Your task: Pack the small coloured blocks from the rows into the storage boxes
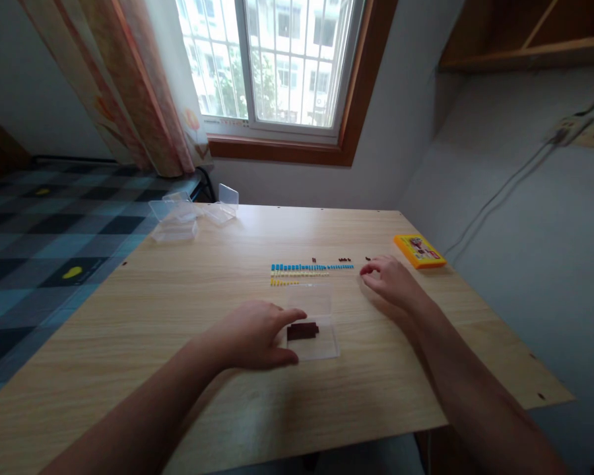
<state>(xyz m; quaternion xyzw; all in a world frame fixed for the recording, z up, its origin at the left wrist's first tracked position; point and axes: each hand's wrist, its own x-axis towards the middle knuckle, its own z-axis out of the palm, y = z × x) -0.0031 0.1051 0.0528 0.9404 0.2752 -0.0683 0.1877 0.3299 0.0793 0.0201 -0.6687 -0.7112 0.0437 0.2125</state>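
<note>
- Brown bricks (303,330) are held in the clear box (329,348), right of the nearer left hand (255,334), their long axis laid left to right.
- Left thumb and forefinger are spread at the box's left edge.
- Right hand (389,277) fingers are bunched beyond the blue row (290,267); anything pinched cannot be made out.

We're up at head height, a single view tipped forward and down across the desk (218,280), close over its near edge, facing the window (292,63) beyond the far side!
</note>
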